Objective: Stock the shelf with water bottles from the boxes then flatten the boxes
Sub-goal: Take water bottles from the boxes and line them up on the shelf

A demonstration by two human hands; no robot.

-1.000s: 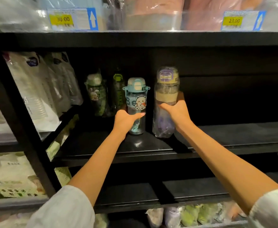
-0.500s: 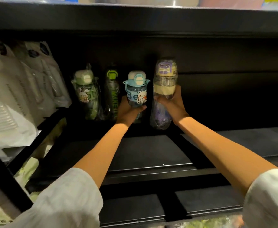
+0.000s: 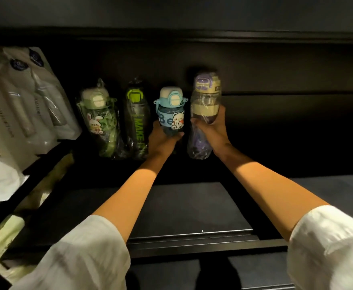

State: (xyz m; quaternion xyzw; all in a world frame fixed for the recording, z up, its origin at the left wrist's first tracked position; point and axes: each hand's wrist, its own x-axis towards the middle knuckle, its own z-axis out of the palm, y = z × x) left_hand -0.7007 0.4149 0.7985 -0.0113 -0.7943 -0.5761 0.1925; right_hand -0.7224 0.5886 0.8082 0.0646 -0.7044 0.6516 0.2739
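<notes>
With the left hand (image 3: 163, 137) gripping the blue bottle (image 3: 170, 114) and the right hand (image 3: 212, 127) gripping the purple bottle (image 3: 204, 114), slippery wrapping risks toppling neighbouring bottles.

hands pushed blue bottle (image 3: 170, 114), purple bottle (image 3: 204, 114) deeper onto shelf (image 3: 188, 208)

You see a blue bear-print bottle (image 3: 170, 114), a purple-lidded bottle (image 3: 205, 109) with a cream band, a green bunny bottle (image 3: 97, 118), perhaps a black-and-lime bottle (image 3: 136, 118), and a black shelf (image 3: 188, 206).
</notes>
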